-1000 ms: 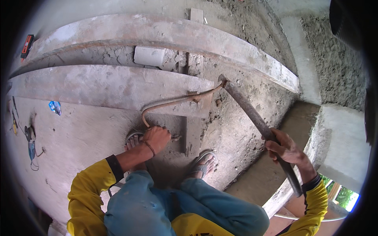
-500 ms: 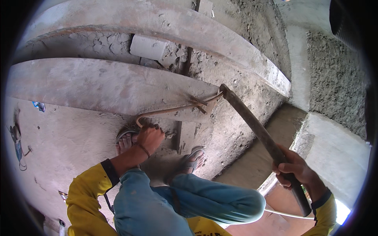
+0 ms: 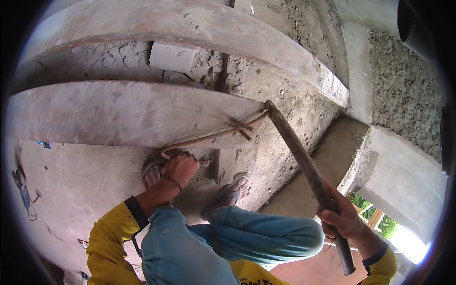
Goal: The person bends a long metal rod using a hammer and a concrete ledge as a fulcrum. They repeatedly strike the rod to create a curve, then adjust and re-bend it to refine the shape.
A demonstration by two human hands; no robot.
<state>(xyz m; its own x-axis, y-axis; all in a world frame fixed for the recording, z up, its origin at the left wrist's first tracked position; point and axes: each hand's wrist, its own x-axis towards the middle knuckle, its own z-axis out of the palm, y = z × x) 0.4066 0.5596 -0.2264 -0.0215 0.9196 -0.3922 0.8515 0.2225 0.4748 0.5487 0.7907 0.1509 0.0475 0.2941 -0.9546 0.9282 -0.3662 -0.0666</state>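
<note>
My right hand [image 3: 343, 216] is wrapped round the lower part of a long dark metal pipe [image 3: 297, 142], which slants up to the left. The pipe's upper end meets the far end of a thin bent metal rod [image 3: 204, 138]; whether the rod goes inside it cannot be told. The rod lies along a wooden plank [image 3: 114, 111], passing short metal pegs [image 3: 243, 128] near the plank's tapered right end. My left hand [image 3: 180, 168] is closed in a fist at the rod's curled near end, gripping it; the fingers hide the grip.
Beneath the plank is a short block [image 3: 225, 165], between my sandalled feet. Behind the plank lie a concrete block [image 3: 173, 56] and a second long board [image 3: 199, 23]. A concrete ledge [image 3: 403, 175] rises at right. A pliers-like tool [image 3: 23, 192] lies on the floor at far left.
My right hand and the pipe's lower end have shifted slightly left and down in view. The left hand stays at the rod's curled end. The view itself has shifted slightly.
</note>
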